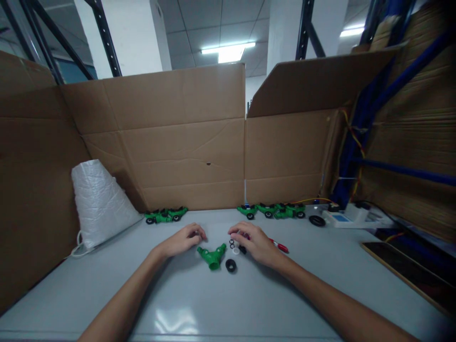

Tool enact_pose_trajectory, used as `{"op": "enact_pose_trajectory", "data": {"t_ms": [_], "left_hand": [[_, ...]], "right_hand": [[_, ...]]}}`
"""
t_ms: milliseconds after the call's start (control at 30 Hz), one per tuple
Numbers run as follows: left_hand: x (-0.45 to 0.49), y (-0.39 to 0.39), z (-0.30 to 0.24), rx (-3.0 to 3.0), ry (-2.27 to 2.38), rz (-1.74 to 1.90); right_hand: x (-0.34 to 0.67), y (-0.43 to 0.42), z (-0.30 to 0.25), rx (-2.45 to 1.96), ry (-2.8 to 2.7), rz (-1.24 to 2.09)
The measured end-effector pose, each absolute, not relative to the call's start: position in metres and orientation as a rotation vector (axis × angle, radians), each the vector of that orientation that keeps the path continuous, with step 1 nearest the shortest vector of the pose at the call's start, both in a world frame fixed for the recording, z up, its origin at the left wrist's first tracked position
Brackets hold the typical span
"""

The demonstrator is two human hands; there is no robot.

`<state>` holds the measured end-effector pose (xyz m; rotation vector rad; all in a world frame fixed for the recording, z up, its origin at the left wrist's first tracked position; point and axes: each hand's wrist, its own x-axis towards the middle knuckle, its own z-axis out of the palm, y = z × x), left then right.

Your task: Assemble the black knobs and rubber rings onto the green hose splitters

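A green Y-shaped plastic fitting [212,258] lies on the grey table between my hands. My left hand [183,241] rests just behind and left of it, fingers loosely curled, a gap between thumb and fingers and nothing seen in them. To the fitting's right, my right hand [254,243] bends over a few small parts, its fingers drawn together; what they hold, if anything, is hidden. Below those fingertips are small black O-rings [232,244], a whitish disc [236,251] and a small black piece [242,250]. Closer to me lies a thick black ring [231,265].
A red marker [280,246] lies partly behind my right hand. Green toy-like assemblies with black rings stand along the back in a left group [166,215] and a right group [274,211]. A silvery bag [99,204], a black ring [317,221], a power strip [356,216] and cardboard walls [171,152] surround the table.
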<state>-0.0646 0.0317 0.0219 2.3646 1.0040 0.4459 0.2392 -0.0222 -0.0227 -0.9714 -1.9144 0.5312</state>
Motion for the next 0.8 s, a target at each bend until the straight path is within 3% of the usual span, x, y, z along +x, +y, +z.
{"op": "enact_pose_trajectory", "data": {"t_ms": [433, 800], "left_hand": [[-0.072, 0.033, 0.019, 2.396, 0.867, 0.287], [-0.064, 0.024, 0.018, 2.411, 0.84, 0.343]], "right_hand": [[0.235, -0.012, -0.024, -0.956, -1.407, 1.174], [0.232, -0.02, -0.02, -0.862, -1.391, 1.256]]}}
